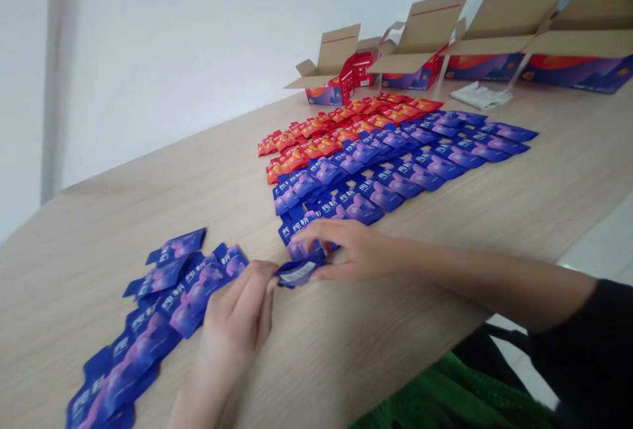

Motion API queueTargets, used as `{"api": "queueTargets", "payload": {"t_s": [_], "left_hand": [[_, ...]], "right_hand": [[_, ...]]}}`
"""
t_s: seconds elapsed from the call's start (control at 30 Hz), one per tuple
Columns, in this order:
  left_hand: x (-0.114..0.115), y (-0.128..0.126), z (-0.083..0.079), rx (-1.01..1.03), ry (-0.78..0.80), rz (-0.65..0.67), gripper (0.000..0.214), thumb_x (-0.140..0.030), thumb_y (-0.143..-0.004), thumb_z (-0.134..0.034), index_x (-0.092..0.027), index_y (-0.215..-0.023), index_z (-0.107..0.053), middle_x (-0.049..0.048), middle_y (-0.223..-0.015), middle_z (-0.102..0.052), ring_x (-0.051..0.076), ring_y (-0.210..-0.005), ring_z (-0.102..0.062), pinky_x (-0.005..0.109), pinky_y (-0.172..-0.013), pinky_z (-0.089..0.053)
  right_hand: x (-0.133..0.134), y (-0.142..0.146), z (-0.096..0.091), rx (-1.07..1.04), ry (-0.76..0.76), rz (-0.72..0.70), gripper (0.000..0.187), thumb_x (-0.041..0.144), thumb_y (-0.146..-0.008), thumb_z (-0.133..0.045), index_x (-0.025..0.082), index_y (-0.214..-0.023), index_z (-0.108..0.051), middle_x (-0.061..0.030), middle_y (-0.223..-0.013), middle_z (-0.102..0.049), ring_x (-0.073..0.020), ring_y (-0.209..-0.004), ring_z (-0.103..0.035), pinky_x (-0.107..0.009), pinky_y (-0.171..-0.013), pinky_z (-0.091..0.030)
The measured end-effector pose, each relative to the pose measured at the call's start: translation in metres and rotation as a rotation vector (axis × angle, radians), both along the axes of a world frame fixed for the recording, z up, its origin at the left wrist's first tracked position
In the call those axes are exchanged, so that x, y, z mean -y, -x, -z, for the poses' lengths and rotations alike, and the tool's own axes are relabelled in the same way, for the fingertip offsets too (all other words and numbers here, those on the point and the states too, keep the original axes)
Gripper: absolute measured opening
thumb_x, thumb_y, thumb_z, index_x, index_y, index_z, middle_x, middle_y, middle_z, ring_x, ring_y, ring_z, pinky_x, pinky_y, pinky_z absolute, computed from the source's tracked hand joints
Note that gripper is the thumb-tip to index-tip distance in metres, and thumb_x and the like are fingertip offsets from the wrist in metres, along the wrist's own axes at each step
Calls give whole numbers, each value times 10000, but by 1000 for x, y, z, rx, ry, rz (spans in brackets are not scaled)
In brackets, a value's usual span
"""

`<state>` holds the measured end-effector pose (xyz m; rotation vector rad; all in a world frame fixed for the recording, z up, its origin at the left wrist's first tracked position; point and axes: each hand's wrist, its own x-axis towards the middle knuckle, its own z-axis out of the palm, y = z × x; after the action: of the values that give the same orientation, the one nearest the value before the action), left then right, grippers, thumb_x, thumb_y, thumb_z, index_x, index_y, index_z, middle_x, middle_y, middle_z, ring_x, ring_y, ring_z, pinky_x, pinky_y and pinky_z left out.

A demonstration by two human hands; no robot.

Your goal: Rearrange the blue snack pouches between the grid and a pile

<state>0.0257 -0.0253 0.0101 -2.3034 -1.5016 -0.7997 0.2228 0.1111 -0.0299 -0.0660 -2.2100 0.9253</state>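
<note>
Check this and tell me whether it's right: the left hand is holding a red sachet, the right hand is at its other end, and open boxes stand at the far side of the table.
Wrong colour: in the head view, the left hand is holding a blue sachet. The right hand is at its other end, and open boxes stand at the far side of the table.

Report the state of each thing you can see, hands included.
Held blue packet: bent, between both hands
Left hand: pinching one end of it
Right hand: at its other end, grip unclear
Left blue packets: overlapping, some askew
Right blue packets: overlapping in rows
Red packets: overlapping in rows
Boxes: open, flaps raised
White item: lying crumpled
</note>
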Motion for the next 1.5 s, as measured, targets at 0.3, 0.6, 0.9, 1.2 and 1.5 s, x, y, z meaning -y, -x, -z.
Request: {"api": "queueTargets", "payload": {"t_s": [0.3, 0.6, 0.9, 1.2, 1.5], "left_hand": [[-2, -8, 15, 362, 242, 37, 304, -304, -944, -514, -219, -1236, -529, 80, -1043, -647, 190, -856, -640, 283, -661, -538], [-9, -10, 24, 235, 275, 135, 256, -157, -919, -502, -240, -1135, -610, 64, -1032, -661, 195, -925, -641, 299, -747, -512], [-11, -5, 22, 2, 161, 101, 298, -133, -907, -497, -227, -1170, -603, 96, -1035, -653, 238, -933, -607, 376, -739, -477], [-27, -12, 43, 131, 135, -125, 491, -175, -936, -493, -238, -1419, -426, 138, -1388, -487, 293, -1306, -467, 505, -1070, -428], [-51, -14, 78, -24, 311, -89, 507, -239, -981, -417, -181, -1479, -348, 172, -1514, -393, 325, -1433, -327, 577, -1134, -359]], "right_hand": [[13, -1, -8, -141, 176, 13, 102, 189, -920, -593, 161, -834, -640, -25, -801, -649, -133, -752, -616, -253, -698, -499], [19, -13, -21, -168, 3, -85, 182, 206, -879, -594, 157, -1051, -631, -76, -971, -654, -143, -883, -621, -256, -781, -530], [15, -23, -35, -23, -483, -53, 252, 78, -916, -486, 120, -1097, -656, -89, -1107, -724, -164, -1070, -663, -292, -992, -510], [-34, -45, -24, -179, -470, 258, 281, 50, -933, -471, 186, -1054, -686, -56, -1123, -737, -162, -1094, -679, -300, -954, -561], [-60, -34, 36, 197, -628, 286, 375, 17, -896, -479, 158, -1188, -668, -62, -1263, -680, -191, -1193, -629, -322, -959, -549]]}}
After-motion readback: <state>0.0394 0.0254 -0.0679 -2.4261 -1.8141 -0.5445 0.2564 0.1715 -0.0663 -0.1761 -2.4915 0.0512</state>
